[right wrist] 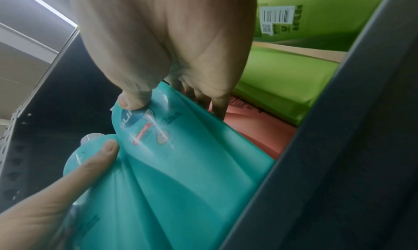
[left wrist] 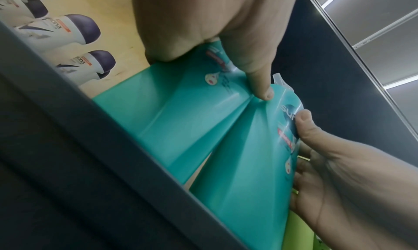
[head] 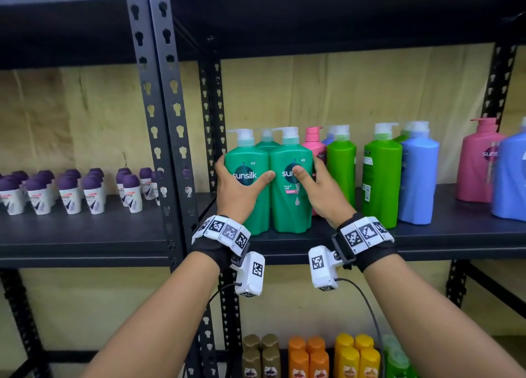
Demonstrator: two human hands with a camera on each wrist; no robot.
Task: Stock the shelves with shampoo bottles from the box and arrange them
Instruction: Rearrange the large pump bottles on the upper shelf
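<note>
Two teal bottles (head: 287, 189) clamped between left hand (head: 237, 188) and right hand (head: 318, 191), lime bottle (head: 341, 169) just beside

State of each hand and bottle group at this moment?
Left hand: grips left teal bottle, upright on shelf.
Right hand: grips right teal bottle, upright, touching the left one.
Lime bottles: upright, labels turned away.
Deodorants: upright, in rows.

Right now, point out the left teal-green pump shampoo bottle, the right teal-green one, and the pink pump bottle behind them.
left teal-green pump shampoo bottle (head: 257, 206), head view, lower front body.
right teal-green pump shampoo bottle (head: 287, 209), head view, lower front body.
pink pump bottle (head: 313, 138), head view, neck.
</note>
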